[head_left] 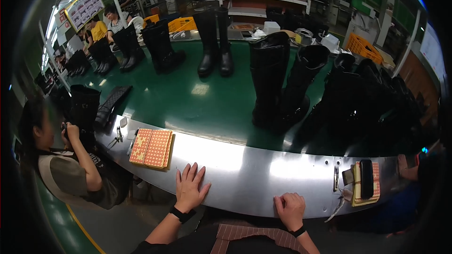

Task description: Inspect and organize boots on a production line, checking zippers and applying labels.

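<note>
At the bottom centre of the frame the left hand [190, 187] lies flat, fingers spread, on the steel ledge [245, 169]. To its right the right hand [290, 209] is curled shut over the ledge's near edge; neither holds anything. Left of centre an orange dotted sticker sheet [151, 147] lies on the ledge, apart from the left hand. Tall black boots [278, 82] stand on the green belt [188, 96] beyond. At lower left a seated co-worker [70, 169] handles a boot [84, 106].
</note>
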### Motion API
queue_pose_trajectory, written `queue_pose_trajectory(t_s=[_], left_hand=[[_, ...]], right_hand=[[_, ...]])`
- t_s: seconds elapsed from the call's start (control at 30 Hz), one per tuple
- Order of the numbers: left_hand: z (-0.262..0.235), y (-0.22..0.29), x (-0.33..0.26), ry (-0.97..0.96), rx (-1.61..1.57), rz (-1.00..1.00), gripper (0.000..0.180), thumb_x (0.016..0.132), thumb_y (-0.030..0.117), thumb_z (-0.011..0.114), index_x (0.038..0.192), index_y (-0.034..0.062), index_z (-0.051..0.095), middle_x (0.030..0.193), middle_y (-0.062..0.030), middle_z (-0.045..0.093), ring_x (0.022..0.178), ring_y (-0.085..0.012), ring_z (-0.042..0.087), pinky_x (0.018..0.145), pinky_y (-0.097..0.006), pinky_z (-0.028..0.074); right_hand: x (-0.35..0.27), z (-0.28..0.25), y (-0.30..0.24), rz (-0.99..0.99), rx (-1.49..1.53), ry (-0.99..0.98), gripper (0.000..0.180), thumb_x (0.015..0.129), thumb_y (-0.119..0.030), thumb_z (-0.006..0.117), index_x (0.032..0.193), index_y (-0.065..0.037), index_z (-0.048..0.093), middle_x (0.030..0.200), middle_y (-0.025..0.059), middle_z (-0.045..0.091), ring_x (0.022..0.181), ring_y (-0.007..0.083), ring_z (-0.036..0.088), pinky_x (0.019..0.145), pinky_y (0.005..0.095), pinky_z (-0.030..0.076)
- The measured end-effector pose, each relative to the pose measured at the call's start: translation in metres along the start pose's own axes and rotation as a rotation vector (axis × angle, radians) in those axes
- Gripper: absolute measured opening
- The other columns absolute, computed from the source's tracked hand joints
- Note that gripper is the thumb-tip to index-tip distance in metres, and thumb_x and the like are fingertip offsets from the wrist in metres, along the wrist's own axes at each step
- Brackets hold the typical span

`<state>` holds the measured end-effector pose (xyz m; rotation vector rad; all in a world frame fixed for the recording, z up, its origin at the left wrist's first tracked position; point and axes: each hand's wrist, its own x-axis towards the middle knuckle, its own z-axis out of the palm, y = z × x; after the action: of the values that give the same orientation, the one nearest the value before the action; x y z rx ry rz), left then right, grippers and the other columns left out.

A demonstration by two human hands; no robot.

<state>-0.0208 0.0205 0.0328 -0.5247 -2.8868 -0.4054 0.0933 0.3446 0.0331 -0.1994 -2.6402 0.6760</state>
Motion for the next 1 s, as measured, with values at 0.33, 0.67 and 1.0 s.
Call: queue_pose_trajectory(t_s=[0.33,0.67,1.0], left_hand=[[0.008,0.002,-0.001,-0.015,0.047,0.055,0.058,0.090,0.041,0.063,0.141,0.0158,0.051,0.148,-0.0167,0.042,0.139,-0.0393,0.033,0.114,-0.062,0.017],[-0.080,0.051,0.104,-0.262,-0.068,0.425,0.055,0.088,0.042,0.071,0.135,0.0160,0.057,0.147,-0.0312,0.037,0.139,-0.0488,0.032,0.113,-0.057,0.027],[-0.018,0.158,0.283,-0.023,-0.383,0.138,0.087,0.066,0.057,0.085,0.139,0.0200,0.055,0.146,-0.0366,0.023,0.138,-0.0494,0.029,0.112,-0.050,0.035]], right_hand=[[-0.006,-0.006,0.005,-0.037,0.041,0.046,0.027,0.081,-0.021,0.074,0.066,-0.011,0.055,0.062,0.0036,0.056,0.062,0.0247,0.055,0.061,0.0380,0.037],[-0.010,-0.008,0.007,-0.090,0.056,0.068,0.024,0.084,-0.021,0.072,0.068,-0.011,0.057,0.064,0.0033,0.057,0.065,0.0236,0.056,0.062,0.0369,0.039],[-0.011,-0.006,0.013,-0.134,0.105,0.124,0.026,0.083,-0.020,0.073,0.067,-0.010,0.056,0.062,0.0041,0.056,0.062,0.0241,0.055,0.061,0.0372,0.038]])
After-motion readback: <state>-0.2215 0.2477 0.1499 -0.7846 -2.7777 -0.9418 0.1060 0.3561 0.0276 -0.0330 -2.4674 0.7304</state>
